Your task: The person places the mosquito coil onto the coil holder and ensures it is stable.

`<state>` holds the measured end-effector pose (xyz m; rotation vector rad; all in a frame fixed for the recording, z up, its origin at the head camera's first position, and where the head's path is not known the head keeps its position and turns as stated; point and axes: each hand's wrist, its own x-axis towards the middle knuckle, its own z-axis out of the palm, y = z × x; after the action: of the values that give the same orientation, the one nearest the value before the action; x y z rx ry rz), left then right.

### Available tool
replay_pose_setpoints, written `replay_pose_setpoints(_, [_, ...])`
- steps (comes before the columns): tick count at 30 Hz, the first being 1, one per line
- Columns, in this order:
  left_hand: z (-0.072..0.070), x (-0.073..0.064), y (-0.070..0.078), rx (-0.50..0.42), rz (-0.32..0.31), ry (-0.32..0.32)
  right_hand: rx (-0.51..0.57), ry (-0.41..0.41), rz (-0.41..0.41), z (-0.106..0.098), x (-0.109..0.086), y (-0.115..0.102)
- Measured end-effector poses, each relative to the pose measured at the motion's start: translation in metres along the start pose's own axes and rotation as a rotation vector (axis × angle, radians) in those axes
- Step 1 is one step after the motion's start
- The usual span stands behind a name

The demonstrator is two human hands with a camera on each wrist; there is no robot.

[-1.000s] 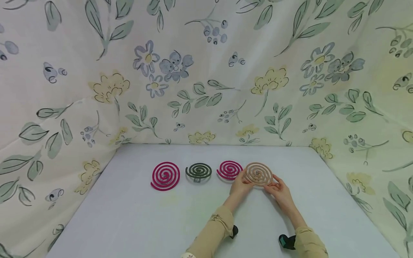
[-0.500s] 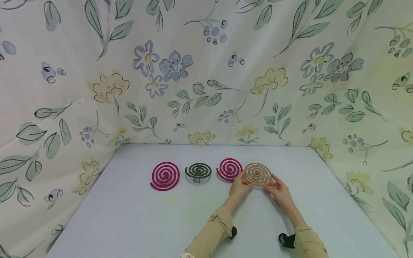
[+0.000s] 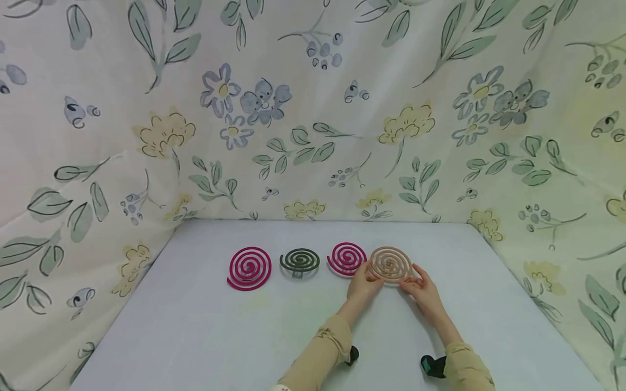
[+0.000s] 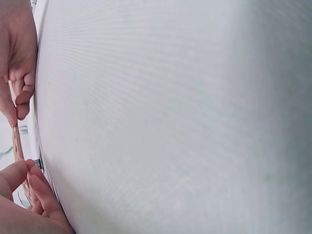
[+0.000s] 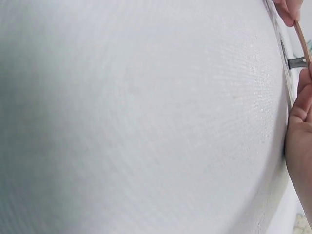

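Note:
Both hands hold a tan mosquito coil (image 3: 389,264) at the right end of a row of coils, its spiral face tilted up toward the head camera. My left hand (image 3: 363,283) pinches its lower left rim, and my right hand (image 3: 424,292) pinches the lower right. In the left wrist view the coil (image 4: 17,144) appears edge-on between the two sets of fingers. A small grey stand (image 5: 296,63) reaches up to the coil in the right wrist view. Right beside my left fingers is a tilted magenta coil (image 3: 346,258).
Farther left on the white table (image 3: 210,336) are a dark green coil (image 3: 300,259), with a small grey stand (image 3: 296,275) under it, and another magenta coil (image 3: 249,267). A floral cloth (image 3: 313,108) hangs behind the table and along its sides.
The magenta coil beside my left hand has tipped and now shows its face more fully. Both hands keep their hold on the tan coil, almost unmoved.

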<state>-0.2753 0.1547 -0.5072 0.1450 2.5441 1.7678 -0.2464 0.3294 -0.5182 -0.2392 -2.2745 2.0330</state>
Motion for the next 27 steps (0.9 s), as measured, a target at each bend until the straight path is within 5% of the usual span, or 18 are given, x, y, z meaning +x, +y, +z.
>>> replay_pose_setpoints(27, [-0.0011,0.0,0.001,0.0,-0.01,-0.015,-0.017,0.008,0.026,-0.0008,0.0001,-0.0009])
